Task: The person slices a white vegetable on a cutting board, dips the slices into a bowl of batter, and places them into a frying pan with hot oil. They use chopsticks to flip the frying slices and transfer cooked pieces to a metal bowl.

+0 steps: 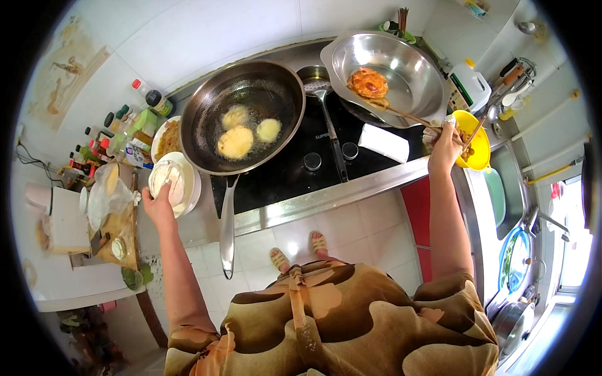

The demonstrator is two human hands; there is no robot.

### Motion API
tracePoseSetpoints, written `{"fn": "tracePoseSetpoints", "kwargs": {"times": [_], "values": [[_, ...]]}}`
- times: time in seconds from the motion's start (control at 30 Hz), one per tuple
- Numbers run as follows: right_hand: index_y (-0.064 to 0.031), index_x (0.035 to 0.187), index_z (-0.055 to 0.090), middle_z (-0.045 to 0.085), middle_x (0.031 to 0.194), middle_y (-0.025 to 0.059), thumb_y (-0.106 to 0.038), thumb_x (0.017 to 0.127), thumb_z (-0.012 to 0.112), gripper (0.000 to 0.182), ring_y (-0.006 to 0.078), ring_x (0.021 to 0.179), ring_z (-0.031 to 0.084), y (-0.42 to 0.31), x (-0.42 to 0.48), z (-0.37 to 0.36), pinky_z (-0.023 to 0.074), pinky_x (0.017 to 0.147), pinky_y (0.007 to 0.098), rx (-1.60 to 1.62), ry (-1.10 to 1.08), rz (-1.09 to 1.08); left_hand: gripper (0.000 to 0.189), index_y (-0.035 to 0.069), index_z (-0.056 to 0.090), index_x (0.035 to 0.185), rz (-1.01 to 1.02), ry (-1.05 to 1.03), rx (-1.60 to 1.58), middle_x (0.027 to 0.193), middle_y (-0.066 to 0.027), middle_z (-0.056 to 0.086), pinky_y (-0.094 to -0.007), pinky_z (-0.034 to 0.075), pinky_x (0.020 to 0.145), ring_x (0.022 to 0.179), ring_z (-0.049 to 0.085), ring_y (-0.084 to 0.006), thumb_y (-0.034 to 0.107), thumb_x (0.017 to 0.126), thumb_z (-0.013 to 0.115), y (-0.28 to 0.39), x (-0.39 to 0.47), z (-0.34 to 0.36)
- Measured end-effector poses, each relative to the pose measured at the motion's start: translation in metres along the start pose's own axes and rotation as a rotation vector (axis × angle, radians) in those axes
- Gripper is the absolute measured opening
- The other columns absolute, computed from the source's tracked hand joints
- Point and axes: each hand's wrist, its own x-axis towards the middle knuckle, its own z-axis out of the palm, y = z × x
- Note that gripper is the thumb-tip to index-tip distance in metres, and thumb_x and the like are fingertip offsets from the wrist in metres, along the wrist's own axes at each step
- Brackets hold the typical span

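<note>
My left hand [159,204] grips a pale, flour- or batter-coated round piece [165,181] by its edge, above a white bowl [192,188] left of the wok. Three pieces of food, one of them a golden round [235,142], sit in bubbling oil in the large frying wok [197,94]. Far to the right, my right hand [446,148] is closed around wooden chopsticks [409,113], whose tips reach into a steel basin [414,61]. Beside those tips lies a browned fried patty [368,82]. A yellow bowl [479,160] with small brown pieces is next to this hand.
A slotted ladle [333,127] lies across the black cooktop [282,192], near a white folded packet [384,142]. The wok handle [228,235] juts past the counter edge. Bottles [157,101] and a cutting board [115,230] stand left; the sink [510,188] is right.
</note>
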Motion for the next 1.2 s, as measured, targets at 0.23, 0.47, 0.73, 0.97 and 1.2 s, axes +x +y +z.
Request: {"fn": "tracePoseSetpoints", "kwargs": {"times": [0.23,0.47,0.73,0.97,1.2], "values": [[-0.0037,0.073,0.058,0.052,0.059,-0.0003,-0.024,0.088,0.060,0.025,0.0068,0.046,0.045,0.019,-0.001,0.025,0.0356,0.040,0.0211,0.056,-0.109,0.041,0.033,0.002,0.052,0.096,-0.093,0.030,-0.083,0.094,-0.0089,0.058,-0.0288,0.047,0.073,0.081,0.057,-0.0163,0.008,0.070,0.072,-0.005,0.001,-0.004],[-0.0055,0.079,0.060,0.057,0.062,0.0012,-0.030,0.089,0.053,0.028,0.0078,0.049,0.050,0.018,-0.001,0.014,0.0386,0.041,0.0203,0.008,-0.067,0.064,0.036,0.002,0.052,0.099,-0.135,0.061,-0.130,0.096,-0.0099,0.059,-0.0289,0.047,0.074,0.084,0.058,-0.0171,0.009,0.070,0.072,0.002,-0.003,-0.011],[-0.0026,0.088,0.060,0.058,0.070,0.0043,-0.029,0.092,0.047,0.030,0.0110,0.054,0.054,-0.049,-0.048,-0.007,0.0412,0.046,0.0217,0.292,0.001,-0.032,0.041,0.000,0.051,0.103,-0.136,-0.065,-0.201,0.098,-0.0104,0.059,-0.0285,0.047,0.074,0.084,0.058,-0.0174,0.008,0.069,0.072,-0.010,0.013,-0.040],[0.0012,0.096,0.057,0.058,0.072,0.0063,-0.032,0.096,0.041,0.037,0.0090,0.053,0.046,-0.103,-0.163,0.009,0.0354,0.045,0.0220,0.336,-0.038,-0.059,0.057,-0.005,0.046,0.115,-0.159,-0.206,-0.172,0.105,-0.0147,0.057,-0.0283,0.046,0.077,0.090,0.057,-0.0189,0.013,0.068,0.073,-0.010,0.031,-0.065],[-0.0048,0.088,0.054,0.051,0.067,0.0033,-0.036,0.098,0.033,0.039,0.0114,0.052,0.039,-0.081,-0.221,-0.017,0.0278,0.043,0.0246,0.741,-0.077,0.445,0.062,-0.007,0.045,0.117,-0.130,-0.277,-0.152,0.108,-0.0161,0.057,-0.0285,0.046,0.078,0.092,0.057,-0.0199,0.014,0.067,0.075,-0.016,0.042,-0.076]]}}
